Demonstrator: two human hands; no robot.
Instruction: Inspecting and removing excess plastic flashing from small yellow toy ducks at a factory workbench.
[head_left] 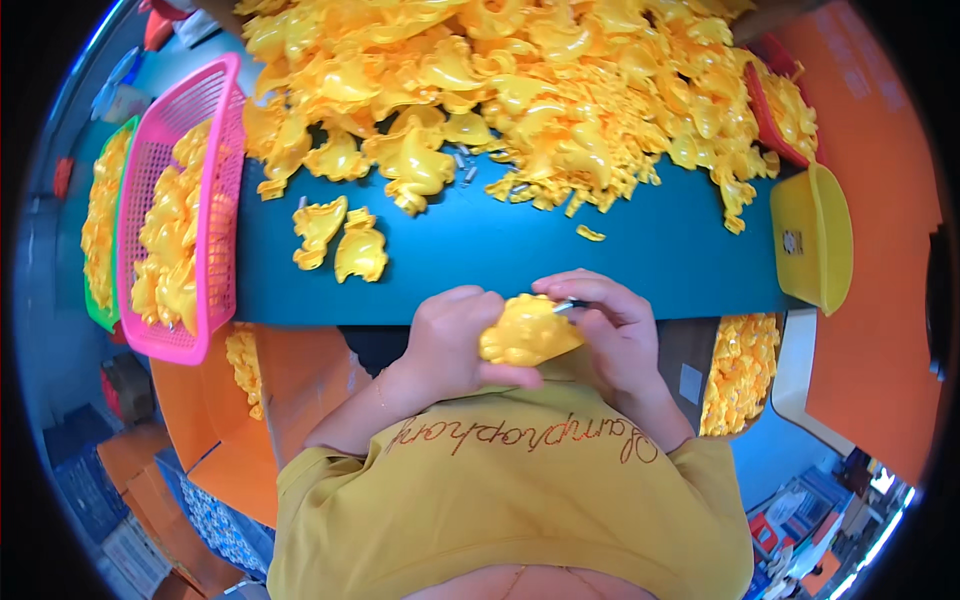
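My left hand [450,330] is closed round a glossy yellow molded plastic piece [528,332] with a bumpy surface, held just off the table's near edge. At the piece's upper right, my right hand [618,330] pinches a small dark tool with a metal tip [566,306], perhaps a trimming knife. The tip is at the piece's edge; most of the tool is hidden in my fingers. On the green tabletop [440,265] ahead lie two loose yellow molded pieces, one on the left [318,232] and one beside it [360,247].
A large heap of yellow molded pieces [420,70] covers the table's far side, with small scraps [575,140] in its middle. A pink basket [222,200] of pieces stands left, a yellow bin [830,240] right. Below the right edge is a box of yellow scraps [740,375].
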